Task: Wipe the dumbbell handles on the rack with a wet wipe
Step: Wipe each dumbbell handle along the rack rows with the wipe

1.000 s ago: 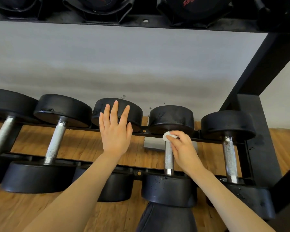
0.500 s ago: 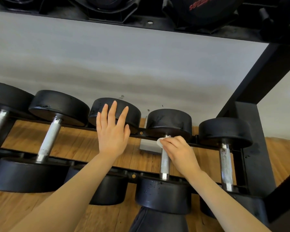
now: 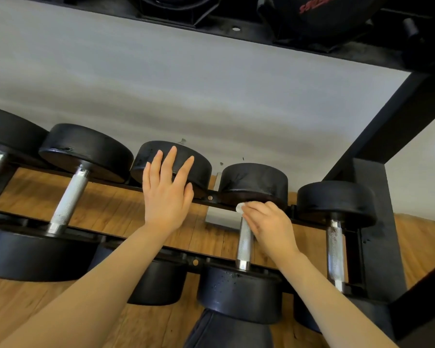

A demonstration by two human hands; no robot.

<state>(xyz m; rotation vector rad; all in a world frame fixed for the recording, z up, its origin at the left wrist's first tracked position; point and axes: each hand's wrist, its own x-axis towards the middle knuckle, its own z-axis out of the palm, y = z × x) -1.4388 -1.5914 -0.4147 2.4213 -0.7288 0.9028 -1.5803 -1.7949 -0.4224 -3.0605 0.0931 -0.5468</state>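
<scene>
Several black dumbbells with silver knurled handles lie across the two rails of the black rack (image 3: 126, 241). My right hand (image 3: 269, 226) grips the white wet wipe (image 3: 240, 207) against the far end of the fourth dumbbell's handle (image 3: 244, 243), just under its far head (image 3: 254, 183). My left hand (image 3: 167, 194) lies flat with straight fingers on the far head (image 3: 201, 167) of the third dumbbell, whose handle is hidden under that hand and arm. Bare handles show on the second dumbbell (image 3: 69, 199) and the rightmost one (image 3: 335, 249).
A black upper shelf (image 3: 236, 28) with more weights hangs overhead. The rack's upright post (image 3: 377, 222) and slanted brace (image 3: 397, 116) stand at the right. Behind is a grey wall, below a wooden floor (image 3: 111, 207). A dark knee (image 3: 226, 332) shows at the bottom.
My right hand with the wipe has slid a little farther up the fourth handle toward the far head. The left hand has stayed on the third dumbbell. The view has tilted slightly.
</scene>
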